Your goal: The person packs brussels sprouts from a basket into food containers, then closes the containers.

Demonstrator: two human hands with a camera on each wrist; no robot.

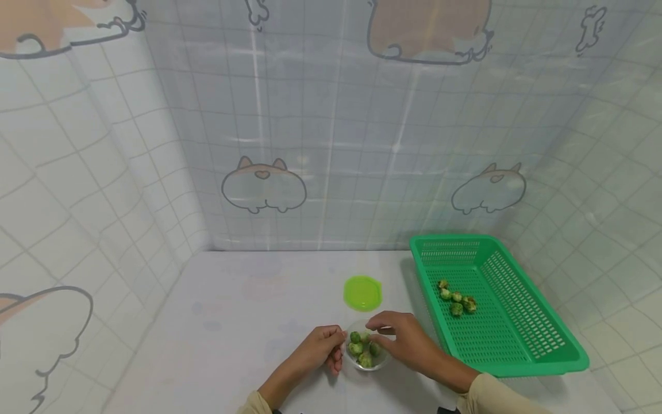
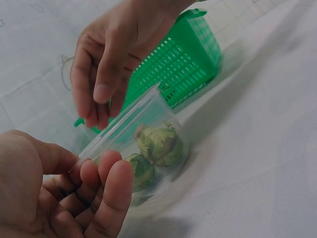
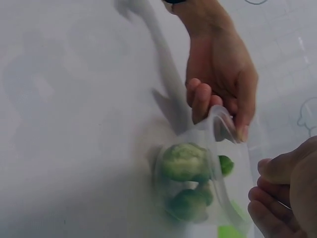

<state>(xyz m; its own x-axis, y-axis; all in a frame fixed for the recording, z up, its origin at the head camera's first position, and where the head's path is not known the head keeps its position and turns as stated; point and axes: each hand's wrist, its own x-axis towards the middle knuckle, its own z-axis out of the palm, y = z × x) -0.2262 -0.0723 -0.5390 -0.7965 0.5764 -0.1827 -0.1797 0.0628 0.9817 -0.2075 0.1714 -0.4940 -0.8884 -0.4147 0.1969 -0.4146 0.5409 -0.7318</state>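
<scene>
Tub [image 2: 154, 111]: sprouts [image 1: 365, 360] partly covered; five visible
Left hand [image 1: 322, 346]: pinches tub's rim;
Right hand [image 1: 405, 339]: loosely curved, empty, above

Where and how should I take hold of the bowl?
I'd pinch the bowl's rim from the left, where the left hand is. The rim stands out as a raised lip above the sprouts; the right hand hovers over the opposite side, so left looks safer.
</scene>
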